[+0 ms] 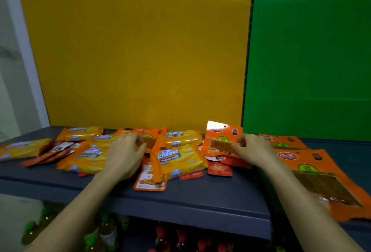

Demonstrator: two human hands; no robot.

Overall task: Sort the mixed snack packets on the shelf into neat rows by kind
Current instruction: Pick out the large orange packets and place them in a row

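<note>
**Snack sorting: plenty of ways this could have slid off the shelf**

I'm using the middle cheese wafer packet [178, 159] as my reference point. Just to the right of it and a bit behind, the right hand [254, 149] was pinching an orange strip packet [220, 139] between thumb and fingertips, and the packet was tilted up off the pile. Left of the wafer packet, the left hand [125, 153] had its fingers curled at the edge of a second strip packet [148, 137]. It was too blurry for me to tell whether it actually had hold.

What worried me:

- The red sachets [219, 168] just right of the wafer packet sat partly under the lifted one. That film looked slick, so I reckon a quick pull could have dragged them along or flicked them forward.
- The white pouch [149, 179] poked out from under the wafer packet's front-left corner, on the side nearest the shelf [200, 201] edge. A bump from the left wrist could easily have sent it over onto the bottles [108, 229] below.
- Far right of the wafer packet, the sorted stack [313, 171] of strip packets looked like it overhung the front. Dropping another one on carelessly might have slid the whole lot off.
- Working both hands at once meant neither was steadying the heap.
</note>
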